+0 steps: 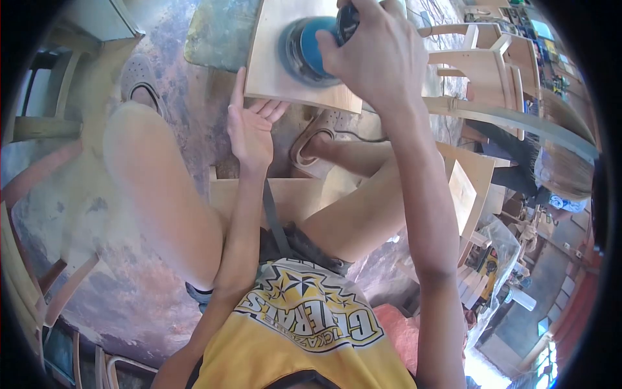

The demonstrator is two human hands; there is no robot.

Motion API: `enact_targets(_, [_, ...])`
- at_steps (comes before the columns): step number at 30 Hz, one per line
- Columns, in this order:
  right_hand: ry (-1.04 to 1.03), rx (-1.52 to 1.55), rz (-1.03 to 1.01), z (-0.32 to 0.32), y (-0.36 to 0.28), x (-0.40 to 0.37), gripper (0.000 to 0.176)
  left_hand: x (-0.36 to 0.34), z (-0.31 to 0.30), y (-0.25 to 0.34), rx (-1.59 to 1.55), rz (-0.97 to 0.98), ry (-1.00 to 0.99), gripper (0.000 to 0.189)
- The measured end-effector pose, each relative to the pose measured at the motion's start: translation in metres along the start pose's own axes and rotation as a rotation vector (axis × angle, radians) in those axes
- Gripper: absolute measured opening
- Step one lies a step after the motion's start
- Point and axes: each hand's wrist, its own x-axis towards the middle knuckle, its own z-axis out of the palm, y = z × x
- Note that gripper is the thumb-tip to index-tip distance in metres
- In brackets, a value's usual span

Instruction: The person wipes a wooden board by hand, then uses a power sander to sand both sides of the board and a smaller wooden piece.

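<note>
A pale wooden panel (pixel 272 65) lies tilted in front of me at the top centre. My right hand (pixel 376 55) grips a blue round sander (pixel 308 48) and presses its disc flat on the panel. My left hand (pixel 249 126) holds the panel's near left edge, thumb up along the side and fingers curled under it. My bare knees and sandalled feet are below the panel.
Wooden chair frames (pixel 483 61) stand at the upper right. More cut wooden panels (pixel 463 188) lean by my right leg. Another seated person (pixel 557 172) works at the right. Chair parts (pixel 26 285) line the left edge. The floor (pixel 123 285) is stained concrete.
</note>
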Motion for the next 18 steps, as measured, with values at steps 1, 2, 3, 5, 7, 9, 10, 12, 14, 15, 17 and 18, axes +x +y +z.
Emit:
enact_targets(1, [-0.019,0.061,-0.006,-0.006,-0.003,0.001,0.036,0.001,0.001,0.001,0.001,0.002,-0.004,0.104])
enact_targets(2, [-0.036,0.124,-0.015,-0.010,-0.005,0.001,0.031,0.002,0.001,0.002,0.003,0.008,-0.007,0.106])
enact_targets(3, [-0.036,0.123,-0.018,-0.012,-0.008,-0.002,0.031,0.002,0.000,0.003,0.001,0.010,-0.005,0.106])
enact_targets(5, [-0.126,0.112,-0.004,-0.014,-0.013,-0.009,0.030,0.002,-0.002,0.001,-0.015,0.001,-0.005,0.106])
enact_targets(7, [-0.095,0.119,-0.014,-0.012,-0.014,-0.007,0.030,0.000,-0.004,-0.001,-0.055,0.006,-0.004,0.100])
enact_targets(9, [-0.057,0.127,-0.028,-0.009,-0.012,-0.004,0.030,0.001,-0.005,-0.004,-0.095,0.021,-0.005,0.095])
enact_targets(10, [-0.036,0.125,-0.025,-0.008,-0.009,-0.004,0.030,0.002,-0.006,-0.006,-0.076,0.037,-0.009,0.094])
enact_targets(12, [-0.011,0.125,-0.019,-0.010,-0.006,-0.006,0.030,0.002,-0.007,-0.005,-0.053,0.053,-0.017,0.094])
enact_targets(14, [-0.130,0.141,0.011,-0.017,-0.002,-0.012,0.030,0.002,-0.005,-0.004,-0.019,0.069,-0.010,0.090])
enact_targets(15, [-0.133,0.140,0.013,-0.018,0.004,-0.013,0.030,0.004,-0.003,-0.004,-0.019,0.066,-0.009,0.090])
enact_targets(17, [-0.134,0.121,0.032,-0.017,0.021,-0.020,0.032,0.003,-0.001,-0.004,-0.036,0.083,0.039,0.085])
enact_targets(18, [-0.137,0.122,0.032,-0.015,0.032,-0.021,0.032,0.001,-0.001,-0.005,-0.034,0.081,0.042,0.085])
